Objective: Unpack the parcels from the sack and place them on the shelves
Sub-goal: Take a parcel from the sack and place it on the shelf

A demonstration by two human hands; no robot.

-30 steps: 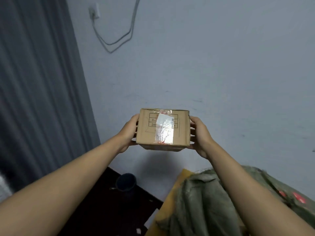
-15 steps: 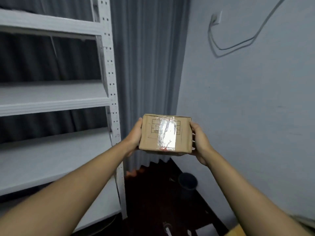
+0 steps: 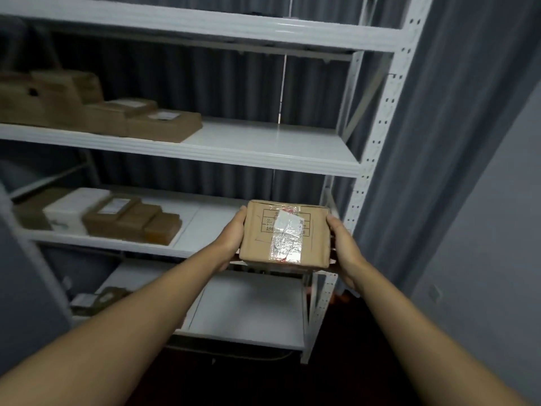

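A small brown cardboard parcel (image 3: 285, 234) with a taped label on top is held out in front of me. My left hand (image 3: 232, 237) grips its left side and my right hand (image 3: 342, 244) grips its right side. It hovers in the air in front of the right end of the white metal shelves (image 3: 263, 153), level with the second-lowest board (image 3: 205, 221). The sack is out of view.
Brown boxes (image 3: 164, 126) line the left of the upper middle shelf; more boxes and a white one (image 3: 73, 209) sit on the shelf below. Small parcels (image 3: 99, 298) lie at the bottom left. A grey curtain (image 3: 453, 142) hangs right of the perforated upright (image 3: 377, 136).
My view has swung left from the bare wall and sack to the shelves. Both hands have kept their hold on the parcel, which now faces the shelving.
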